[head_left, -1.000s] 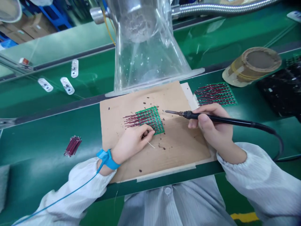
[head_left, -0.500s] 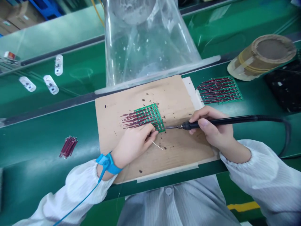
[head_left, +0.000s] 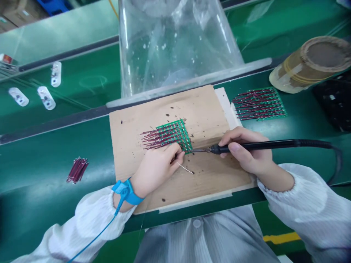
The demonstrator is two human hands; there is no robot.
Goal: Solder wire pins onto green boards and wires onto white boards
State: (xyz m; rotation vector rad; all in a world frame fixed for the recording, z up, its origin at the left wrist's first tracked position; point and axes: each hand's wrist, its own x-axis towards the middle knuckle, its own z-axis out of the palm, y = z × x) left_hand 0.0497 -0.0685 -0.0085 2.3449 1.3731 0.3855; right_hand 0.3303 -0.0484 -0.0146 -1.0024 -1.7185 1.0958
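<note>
My right hand grips a black soldering iron like a pen. Its metal tip meets the lower right corner of a green circuit board or comes very close to it. Rows of dark red wires stick out of the board to the left. My left hand, with a blue wrist strap on the wrist, is closed at the board's lower edge. A thin silvery solder wire pokes out of its fingers; the fingertips hide whatever else they pinch.
Under the board lies a stained cardboard sheet. A second wired board sits at the right, near a brown cylinder. Loose red wires are bundled at the left. A clear plastic hood stands behind; small white parts lie far left.
The view has shifted slightly. Both hands stay nearly in place, with the iron's tip still at the board's lower right corner.
</note>
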